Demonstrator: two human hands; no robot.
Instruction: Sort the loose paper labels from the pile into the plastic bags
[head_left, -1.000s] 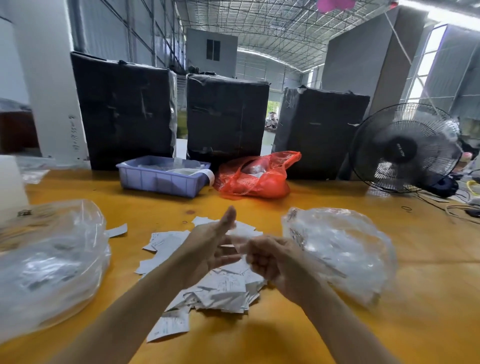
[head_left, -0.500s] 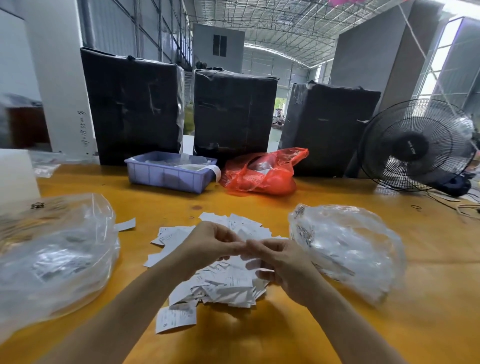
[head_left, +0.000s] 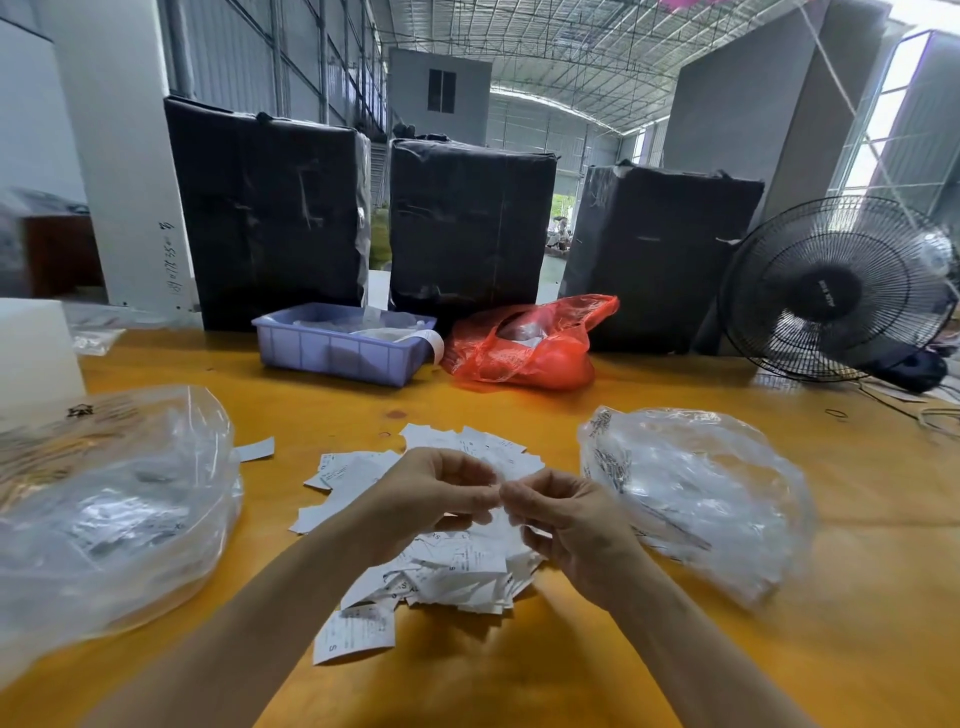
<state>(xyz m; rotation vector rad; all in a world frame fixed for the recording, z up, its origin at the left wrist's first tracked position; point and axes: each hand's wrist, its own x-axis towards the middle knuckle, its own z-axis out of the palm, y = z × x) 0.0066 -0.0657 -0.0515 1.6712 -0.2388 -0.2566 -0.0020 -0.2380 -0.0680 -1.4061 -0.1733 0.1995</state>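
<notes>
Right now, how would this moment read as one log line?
step: sorting labels | hands: together above label pile, pinching something small | clear bags: either side

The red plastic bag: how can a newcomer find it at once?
Find the three black-wrapped boxes along the table's far edge. The red plastic bag lies before the middle one, right of the purple tray. The other bags are clear.

White labels, orange table, lilac tray

My left bag was blurred and cut off at the frame's edge. My hands hid whatever they pinched (a label, maybe).
</notes>
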